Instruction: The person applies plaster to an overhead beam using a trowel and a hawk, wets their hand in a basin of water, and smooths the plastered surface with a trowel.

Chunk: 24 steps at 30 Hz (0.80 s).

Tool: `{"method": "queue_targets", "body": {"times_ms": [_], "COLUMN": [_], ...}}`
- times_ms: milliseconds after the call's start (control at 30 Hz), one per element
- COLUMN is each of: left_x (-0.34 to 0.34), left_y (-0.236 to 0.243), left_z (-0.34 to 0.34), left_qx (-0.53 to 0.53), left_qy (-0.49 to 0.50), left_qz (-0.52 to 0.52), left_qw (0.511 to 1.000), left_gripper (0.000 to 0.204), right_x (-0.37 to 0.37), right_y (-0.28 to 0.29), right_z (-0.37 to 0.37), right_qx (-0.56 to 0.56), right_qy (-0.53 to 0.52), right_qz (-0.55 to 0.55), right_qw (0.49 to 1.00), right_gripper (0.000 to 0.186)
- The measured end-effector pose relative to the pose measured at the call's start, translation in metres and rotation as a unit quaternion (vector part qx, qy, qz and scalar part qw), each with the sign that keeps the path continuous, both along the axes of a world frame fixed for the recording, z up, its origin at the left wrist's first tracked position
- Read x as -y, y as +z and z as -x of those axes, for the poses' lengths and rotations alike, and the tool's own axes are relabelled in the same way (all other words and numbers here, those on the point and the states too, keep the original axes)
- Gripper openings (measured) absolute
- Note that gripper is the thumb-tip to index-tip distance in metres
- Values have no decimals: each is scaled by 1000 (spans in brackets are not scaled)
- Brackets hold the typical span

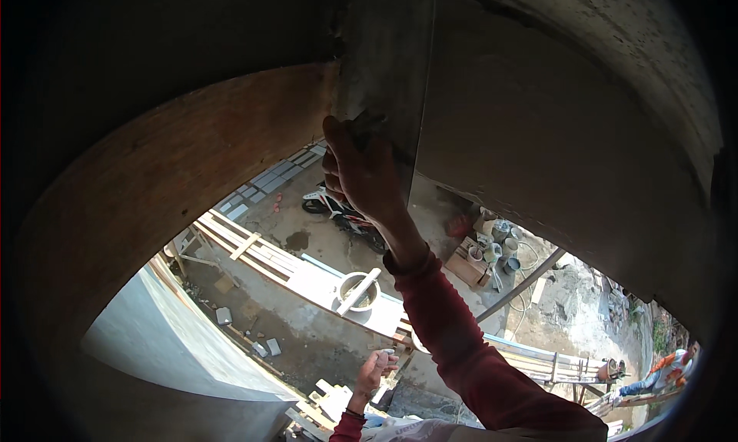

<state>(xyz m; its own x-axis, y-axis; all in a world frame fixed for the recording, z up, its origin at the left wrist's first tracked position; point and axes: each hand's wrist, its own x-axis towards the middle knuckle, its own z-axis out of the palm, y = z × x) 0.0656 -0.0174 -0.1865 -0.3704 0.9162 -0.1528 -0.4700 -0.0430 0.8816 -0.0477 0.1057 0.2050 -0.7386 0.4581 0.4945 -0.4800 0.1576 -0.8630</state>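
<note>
My right hand (pixel 365 169), at the end of a maroon sleeve, is raised in the upper middle. Its fingers wrap round the dark handle of a plastering trowel (pixel 388 58). The long, flat grey blade lies up against the shaded plaster surface (pixel 538 111) overhead, beside a curved brownish board (pixel 231 119). Low in the middle, my left hand (pixel 374 371) is held near my body with its fingers curled and whitish at the tips. Whatever may be in those fingers is too small to make out.
Below, a plank scaffold (pixel 250 246) carries a bucket (pixel 358 292) with a pale stick across it. A motorcycle (pixel 346 215) and several buckets (pixel 503 250) stand on the ground. A slanting pole (pixel 523 284) rises at right, near another person (pixel 665 373). A pale curved wall (pixel 177 342) is at left.
</note>
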Motion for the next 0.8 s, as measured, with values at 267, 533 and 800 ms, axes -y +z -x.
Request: {"method": "queue_targets", "body": {"times_ms": [267, 533, 800], "left_x": [4, -9, -28], "left_y": [-4, 16, 14], "left_z": [-18, -31, -65], "left_qx": [-7, -38, -20], "left_qy": [11, -11, -91], "left_qz": [0, 20, 41], "left_qw": [1000, 999, 995], "left_gripper": [56, 54, 54], "right_x": [-30, -26, -26], "right_y": [-17, -5, 6], "right_z": [65, -79, -263], "right_qx": [-132, -90, -51], "right_qy": [-219, -187, -210], "right_qz": [-176, -10, 117], "right_qw": [951, 978, 969], "right_gripper": [43, 43, 42]}}
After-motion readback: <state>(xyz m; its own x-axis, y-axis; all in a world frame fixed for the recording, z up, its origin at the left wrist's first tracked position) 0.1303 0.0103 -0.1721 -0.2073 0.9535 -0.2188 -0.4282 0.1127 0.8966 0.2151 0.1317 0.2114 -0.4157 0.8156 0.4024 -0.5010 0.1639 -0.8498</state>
